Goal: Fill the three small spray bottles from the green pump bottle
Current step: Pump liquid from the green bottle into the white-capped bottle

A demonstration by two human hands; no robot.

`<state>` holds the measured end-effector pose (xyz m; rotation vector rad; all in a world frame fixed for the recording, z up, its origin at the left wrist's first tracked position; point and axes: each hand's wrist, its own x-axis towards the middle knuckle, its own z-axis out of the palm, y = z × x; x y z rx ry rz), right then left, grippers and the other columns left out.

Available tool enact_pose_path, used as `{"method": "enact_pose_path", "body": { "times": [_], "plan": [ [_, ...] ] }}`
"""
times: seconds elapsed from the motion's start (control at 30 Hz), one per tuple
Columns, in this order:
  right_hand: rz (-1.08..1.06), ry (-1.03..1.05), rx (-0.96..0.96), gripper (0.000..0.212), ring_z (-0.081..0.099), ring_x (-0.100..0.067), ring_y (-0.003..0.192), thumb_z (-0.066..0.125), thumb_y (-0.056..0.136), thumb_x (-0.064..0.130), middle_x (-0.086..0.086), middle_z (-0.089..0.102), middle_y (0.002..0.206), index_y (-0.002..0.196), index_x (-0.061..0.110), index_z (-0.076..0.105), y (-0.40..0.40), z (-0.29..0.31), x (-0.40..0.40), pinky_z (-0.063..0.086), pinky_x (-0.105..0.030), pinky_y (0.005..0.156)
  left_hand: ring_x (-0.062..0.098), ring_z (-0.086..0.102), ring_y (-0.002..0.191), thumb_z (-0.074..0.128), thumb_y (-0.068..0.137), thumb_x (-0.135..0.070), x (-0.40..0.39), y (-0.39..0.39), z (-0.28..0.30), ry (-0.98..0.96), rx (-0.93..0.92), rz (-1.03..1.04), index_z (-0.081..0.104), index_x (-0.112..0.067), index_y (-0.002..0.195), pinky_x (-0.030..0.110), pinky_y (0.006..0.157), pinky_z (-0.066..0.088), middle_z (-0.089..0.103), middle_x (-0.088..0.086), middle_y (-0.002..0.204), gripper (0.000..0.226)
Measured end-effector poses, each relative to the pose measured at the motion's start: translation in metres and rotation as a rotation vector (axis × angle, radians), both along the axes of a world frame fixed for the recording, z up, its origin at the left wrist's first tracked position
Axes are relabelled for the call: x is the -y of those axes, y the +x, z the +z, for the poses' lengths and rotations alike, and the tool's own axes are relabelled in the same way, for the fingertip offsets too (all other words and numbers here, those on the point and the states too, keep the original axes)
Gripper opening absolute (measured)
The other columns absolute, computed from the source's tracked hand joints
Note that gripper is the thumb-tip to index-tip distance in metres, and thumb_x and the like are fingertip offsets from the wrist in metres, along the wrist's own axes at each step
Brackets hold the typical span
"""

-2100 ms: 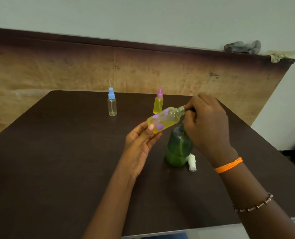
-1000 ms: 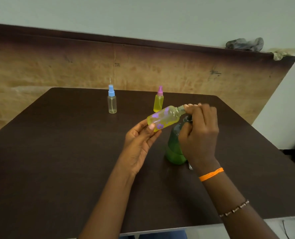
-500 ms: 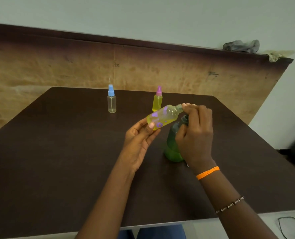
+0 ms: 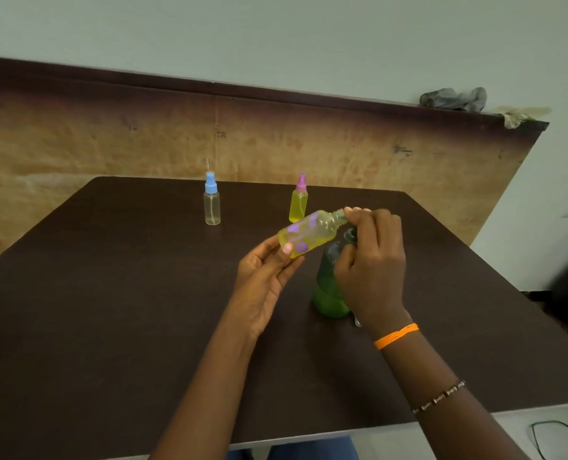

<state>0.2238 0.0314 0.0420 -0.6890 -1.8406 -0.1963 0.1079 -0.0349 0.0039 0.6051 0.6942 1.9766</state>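
Note:
My left hand (image 4: 262,277) grips the base of a small yellow-tinted bottle with purple flowers (image 4: 307,234). It is uncapped and tilted, with its neck pointing up and right. My right hand (image 4: 372,260) curls over the dark pump head of the green pump bottle (image 4: 329,290), its fingertips at the small bottle's neck. The pump spout is mostly hidden by my fingers. At the back of the table stand a clear spray bottle with a blue cap (image 4: 212,207) and a yellow-filled one with a pink cap (image 4: 298,205).
The dark brown table (image 4: 110,310) backs onto a worn brown board (image 4: 110,141). A sliver of a white cap (image 4: 358,322) shows behind my right wrist. Grey cloth (image 4: 452,99) lies on top of the board. Cables lie on the floor at the right.
My right hand has dropped lower over the pump head and now hides most of the white cap. The flowered bottle stays tilted in my left hand.

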Motion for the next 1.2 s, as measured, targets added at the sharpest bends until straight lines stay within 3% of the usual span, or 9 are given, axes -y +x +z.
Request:
{"method": "enact_pose_path", "body": {
  "times": [0.1,0.27,0.4,0.5,0.67,0.77,0.97,1.1,1.2],
  "plan": [
    [0.002,-0.007,-0.006,0.030,0.043,-0.021,0.078,0.039,0.075,-0.005,-0.016,0.055,0.081,0.091,-0.006,0.064,-0.001,-0.002,-0.004,0.040,-0.028,0.063,0.014,0.067,0.094,0.060,0.073,-0.012,0.000,0.000,0.001,-0.007,0.011,0.008,0.061,-0.005,0.104,0.023,0.083,0.054,0.070,0.006,0.099,0.032],
    [-0.049,0.019,0.190,0.026,0.054,-0.027,0.074,0.037,0.074,0.011,-0.011,0.057,0.078,0.075,0.001,0.062,0.004,0.030,0.000,0.031,-0.023,0.049,0.014,0.066,0.094,0.061,0.072,-0.013,0.001,0.000,0.003,-0.005,0.013,0.011,0.060,-0.004,0.106,0.021,0.079,0.054,0.068,0.009,0.103,0.035],
    [0.004,-0.031,0.083,0.027,0.052,-0.028,0.079,0.039,0.075,0.007,-0.014,0.057,0.083,0.082,-0.001,0.064,0.002,0.020,-0.001,0.039,-0.031,0.055,0.014,0.067,0.094,0.061,0.072,-0.013,0.000,-0.001,0.002,-0.001,0.012,0.013,0.061,-0.005,0.105,0.022,0.080,0.054,0.070,0.007,0.099,0.034],
    [0.055,0.066,-0.053,0.038,0.048,-0.027,0.083,0.036,0.072,-0.009,-0.021,0.057,0.086,0.097,-0.009,0.064,-0.001,-0.009,-0.007,0.047,-0.034,0.073,0.014,0.067,0.094,0.062,0.072,-0.013,0.000,-0.002,0.000,-0.001,0.011,0.005,0.061,-0.005,0.106,0.024,0.084,0.054,0.071,0.006,0.099,0.035],
    [0.035,0.063,0.043,0.026,0.043,-0.024,0.076,0.039,0.076,-0.004,-0.018,0.054,0.079,0.086,-0.006,0.063,-0.003,0.005,-0.008,0.040,-0.032,0.061,0.015,0.066,0.095,0.061,0.072,-0.014,0.000,-0.002,0.001,-0.002,0.033,0.018,0.061,-0.004,0.106,0.023,0.083,0.054,0.070,0.006,0.100,0.035],
    [0.016,0.042,0.123,0.026,0.051,-0.029,0.077,0.037,0.076,0.008,-0.015,0.056,0.080,0.079,-0.002,0.061,0.001,0.020,-0.005,0.041,-0.032,0.055,0.014,0.067,0.093,0.061,0.073,-0.014,0.000,-0.001,0.002,0.005,0.021,0.020,0.060,-0.003,0.107,0.023,0.083,0.054,0.070,0.007,0.099,0.036],
    [0.039,0.056,-0.015,0.034,0.046,-0.028,0.081,0.040,0.072,-0.005,-0.021,0.055,0.085,0.096,-0.009,0.063,-0.002,-0.008,-0.006,0.044,-0.033,0.070,0.013,0.067,0.092,0.060,0.073,-0.013,0.000,-0.001,0.000,0.002,0.005,0.005,0.061,-0.004,0.105,0.024,0.083,0.054,0.071,0.005,0.096,0.033],
    [0.042,0.045,0.031,0.023,0.041,-0.024,0.075,0.040,0.074,-0.001,-0.017,0.052,0.077,0.082,-0.005,0.061,0.000,0.003,-0.010,0.038,-0.032,0.061,0.013,0.067,0.093,0.061,0.072,-0.013,0.001,-0.001,0.001,0.000,0.013,0.004,0.061,-0.005,0.105,0.023,0.082,0.054,0.069,0.007,0.100,0.034],
    [0.039,0.018,0.106,0.024,0.047,-0.025,0.076,0.039,0.076,0.009,-0.013,0.054,0.077,0.077,-0.001,0.060,0.004,0.020,-0.011,0.035,-0.027,0.057,0.013,0.067,0.090,0.061,0.071,-0.013,0.000,-0.001,0.002,0.005,0.009,0.004,0.061,-0.005,0.104,0.022,0.080,0.055,0.068,0.008,0.100,0.034]
  ]
}}
